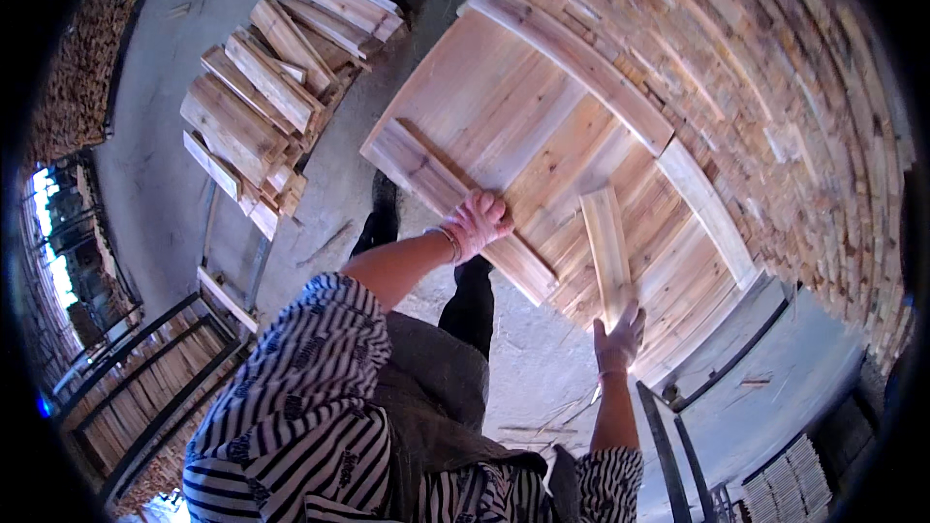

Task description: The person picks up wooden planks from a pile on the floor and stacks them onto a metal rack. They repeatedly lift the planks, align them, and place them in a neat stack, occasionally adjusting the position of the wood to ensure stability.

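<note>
A layer of wooden planks (542,160) lies side by side in front of me. Along its near edge runs a plank (417,163), and my left hand (475,223), in a pale pinkish glove, is closed over it with the fingers curled. My right hand (620,341) holds the near end of a short, narrow board (604,237), thumb on one side and fingers on the other. That board lies at an angle over the layer. The far edge is lined by two end-to-end strips, a longer plank (581,58) and a paler one (707,208).
A tall stack of thin wood strips (756,68) rises on the far right. At upper left, loose boards (247,121) are piled on a stand. A metal-framed rack (145,397) of wood stands at lower left. Dark metal bars (668,446) are near my right arm. Scraps litter the concrete floor (523,397).
</note>
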A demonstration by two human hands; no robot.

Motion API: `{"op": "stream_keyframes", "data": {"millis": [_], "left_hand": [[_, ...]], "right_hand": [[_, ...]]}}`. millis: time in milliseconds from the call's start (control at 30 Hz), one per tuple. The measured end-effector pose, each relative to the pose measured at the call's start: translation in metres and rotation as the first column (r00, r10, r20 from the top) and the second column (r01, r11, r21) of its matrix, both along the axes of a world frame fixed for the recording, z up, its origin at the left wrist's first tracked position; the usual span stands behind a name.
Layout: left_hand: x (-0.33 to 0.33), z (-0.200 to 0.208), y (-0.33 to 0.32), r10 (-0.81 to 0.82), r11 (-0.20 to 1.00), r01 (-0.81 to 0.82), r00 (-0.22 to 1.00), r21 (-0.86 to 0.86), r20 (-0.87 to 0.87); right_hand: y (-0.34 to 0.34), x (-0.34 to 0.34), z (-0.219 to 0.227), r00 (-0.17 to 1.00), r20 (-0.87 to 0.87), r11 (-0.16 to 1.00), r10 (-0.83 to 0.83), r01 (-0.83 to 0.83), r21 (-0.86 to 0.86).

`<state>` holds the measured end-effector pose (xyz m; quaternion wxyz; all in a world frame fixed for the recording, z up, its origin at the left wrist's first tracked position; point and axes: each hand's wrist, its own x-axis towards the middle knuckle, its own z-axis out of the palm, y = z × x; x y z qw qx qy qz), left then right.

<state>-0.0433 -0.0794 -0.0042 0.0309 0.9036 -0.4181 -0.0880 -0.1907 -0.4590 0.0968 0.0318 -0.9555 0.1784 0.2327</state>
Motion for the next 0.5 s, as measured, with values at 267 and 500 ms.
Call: {"op": "stream_keyframes", "data": {"millis": [267, 500], "left_hand": [[0.001, 0.03, 0.013, -0.009, 0.999, 0.01, 1.0, 0.034, -0.028], [-0.005, 0.023, 0.015, 0.131, 0.978, -0.108, 0.984, 0.177, -0.124]], "right_hand": [[0.018, 0.05, -0.008, 0.996, -0.086, 0.998, 0.033, -0.027, 0.063], [-0.031, 0.011, 0.015, 0.987, -0.092, 0.991, 0.131, -0.128, 0.037]]}}
